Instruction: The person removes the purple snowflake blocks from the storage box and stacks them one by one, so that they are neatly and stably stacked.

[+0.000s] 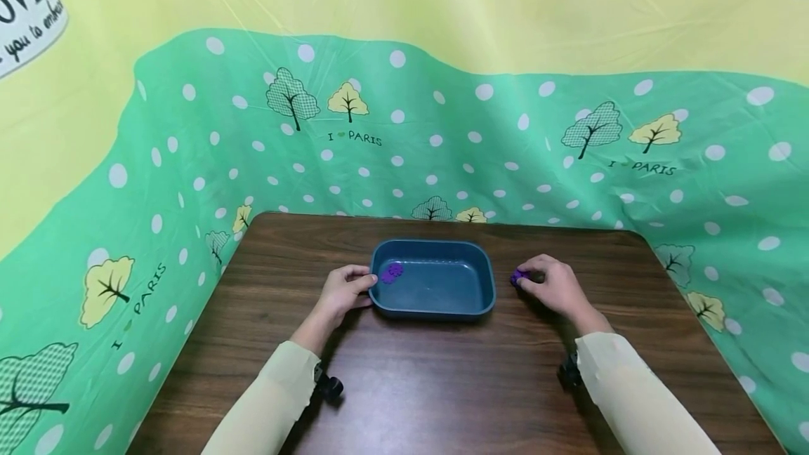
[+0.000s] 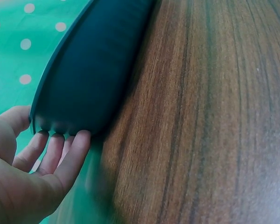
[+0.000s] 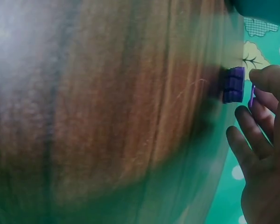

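Note:
A dark blue rectangular plastic tub [image 1: 436,313] stands on the table. My left hand [image 1: 344,291] grips its left end, thumb over the rim and fingers against the outer wall, as the left wrist view also shows. Inside the tub, at its left, lie flat purple flower-shaped pieces [image 1: 395,269]. To the right of the tub, my right hand [image 1: 556,286] is at a small purple stack [image 3: 233,85] on the table. Between its thumb and index finger it pinches a thin purple piece [image 3: 251,96], seen edge-on and apart from the stack.
The dark wooden table [image 1: 411,385] runs under both arms, with its far edge just behind the tub. A green and yellow printed cloth [image 1: 392,125] hangs behind and around it. Each wrist wears a small black camera [image 1: 330,387].

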A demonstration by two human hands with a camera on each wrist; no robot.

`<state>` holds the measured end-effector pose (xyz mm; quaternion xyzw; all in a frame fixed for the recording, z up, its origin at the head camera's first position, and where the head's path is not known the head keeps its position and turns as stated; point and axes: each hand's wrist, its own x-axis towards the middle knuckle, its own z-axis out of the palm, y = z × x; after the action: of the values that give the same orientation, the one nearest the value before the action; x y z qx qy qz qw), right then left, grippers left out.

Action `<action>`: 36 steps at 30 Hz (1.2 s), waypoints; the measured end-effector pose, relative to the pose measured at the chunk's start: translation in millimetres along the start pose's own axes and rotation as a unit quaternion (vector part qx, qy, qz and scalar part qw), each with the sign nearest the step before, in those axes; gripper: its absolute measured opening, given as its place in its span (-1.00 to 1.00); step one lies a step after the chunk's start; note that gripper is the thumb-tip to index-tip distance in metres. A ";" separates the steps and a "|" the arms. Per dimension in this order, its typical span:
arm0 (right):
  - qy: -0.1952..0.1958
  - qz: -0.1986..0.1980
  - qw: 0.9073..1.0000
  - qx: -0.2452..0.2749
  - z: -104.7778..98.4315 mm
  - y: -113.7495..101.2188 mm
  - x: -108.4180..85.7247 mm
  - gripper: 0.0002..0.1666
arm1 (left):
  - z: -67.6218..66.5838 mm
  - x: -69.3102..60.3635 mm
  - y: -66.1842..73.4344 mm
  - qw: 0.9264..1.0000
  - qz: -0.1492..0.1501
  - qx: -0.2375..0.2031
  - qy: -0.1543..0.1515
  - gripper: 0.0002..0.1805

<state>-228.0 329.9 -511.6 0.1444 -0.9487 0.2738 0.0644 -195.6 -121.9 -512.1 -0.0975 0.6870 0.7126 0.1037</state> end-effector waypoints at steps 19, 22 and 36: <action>-0.015 -0.002 1.000 0.006 6.6 1.5 -1.2 -0.75 | -0.5 0.1 -0.4 1.000 -0.003 -0.005 0.000 -0.60; -0.016 -0.002 1.000 0.008 6.6 1.0 -1.2 -0.75 | -0.4 0.0 -0.7 1.000 -0.003 -0.007 -0.002 -0.60; -0.022 0.004 1.000 0.009 6.2 -0.6 -1.8 -0.74 | -0.7 -1.0 -0.3 1.000 -0.007 -0.008 -0.004 -0.60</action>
<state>-226.3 326.4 -516.8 0.1474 -0.9479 0.2795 0.0411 -194.6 -122.7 -512.1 -0.1001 0.6804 0.7175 0.1108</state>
